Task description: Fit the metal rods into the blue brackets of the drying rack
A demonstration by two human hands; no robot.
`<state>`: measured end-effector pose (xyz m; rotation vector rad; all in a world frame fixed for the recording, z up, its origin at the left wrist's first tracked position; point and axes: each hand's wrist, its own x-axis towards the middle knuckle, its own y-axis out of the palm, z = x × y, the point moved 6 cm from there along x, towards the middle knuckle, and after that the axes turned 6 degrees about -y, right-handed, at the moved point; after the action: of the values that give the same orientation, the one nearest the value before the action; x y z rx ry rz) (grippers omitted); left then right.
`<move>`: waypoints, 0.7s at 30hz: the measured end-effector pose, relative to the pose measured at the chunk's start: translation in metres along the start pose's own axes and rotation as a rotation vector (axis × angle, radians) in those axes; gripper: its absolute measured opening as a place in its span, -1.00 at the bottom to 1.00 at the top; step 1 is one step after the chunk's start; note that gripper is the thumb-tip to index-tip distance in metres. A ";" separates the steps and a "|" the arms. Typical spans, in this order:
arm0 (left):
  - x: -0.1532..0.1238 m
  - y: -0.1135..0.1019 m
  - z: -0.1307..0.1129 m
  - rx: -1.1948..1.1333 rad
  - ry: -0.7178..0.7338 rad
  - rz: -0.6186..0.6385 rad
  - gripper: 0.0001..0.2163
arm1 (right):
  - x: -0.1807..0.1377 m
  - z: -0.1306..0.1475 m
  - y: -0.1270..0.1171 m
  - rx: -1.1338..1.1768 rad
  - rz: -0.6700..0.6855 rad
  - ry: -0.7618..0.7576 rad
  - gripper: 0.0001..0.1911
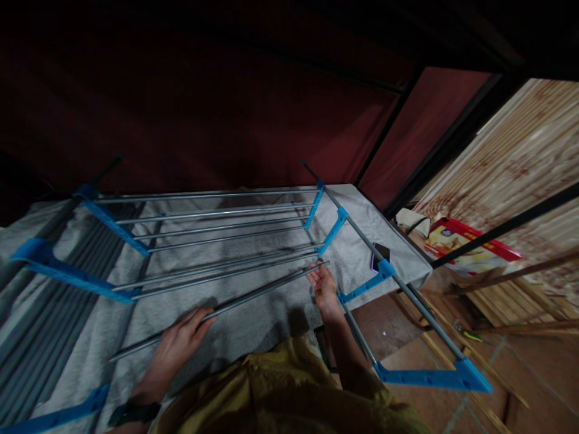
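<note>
A loose grey metal tube lies slantwise across both my hands, close to my body. My left hand is wrapped over it toward the left end. Near the right end, my right hand holds the tube with its fingers. Just beyond is a partly built rack of grey tubes and blue plastic brackets. Crossbars run between the left bracket and the right brackets. The nearer right-hand bracket and the bottom-right bracket have no crossbar in them.
Several loose grey tubes lie at the left on the cloth-covered table. A phone rests by the right upright. Beyond the table's right edge are a red and yellow box, wooden frames and a tiled floor. A dark red panel stands behind.
</note>
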<state>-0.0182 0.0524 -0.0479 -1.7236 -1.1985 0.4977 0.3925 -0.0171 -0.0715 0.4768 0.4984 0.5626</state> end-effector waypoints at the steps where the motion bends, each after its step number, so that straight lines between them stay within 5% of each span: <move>1: 0.000 0.000 0.000 0.004 -0.007 0.004 -0.64 | 0.001 0.000 0.000 0.000 0.003 -0.002 -0.88; 21: 0.009 0.009 -0.010 0.016 -0.043 0.103 -0.62 | -0.001 -0.013 0.000 -0.044 0.048 -0.002 -0.82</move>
<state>-0.0021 0.0554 -0.0497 -1.7748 -1.1368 0.6072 0.3839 -0.0140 -0.0810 0.4483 0.4726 0.6182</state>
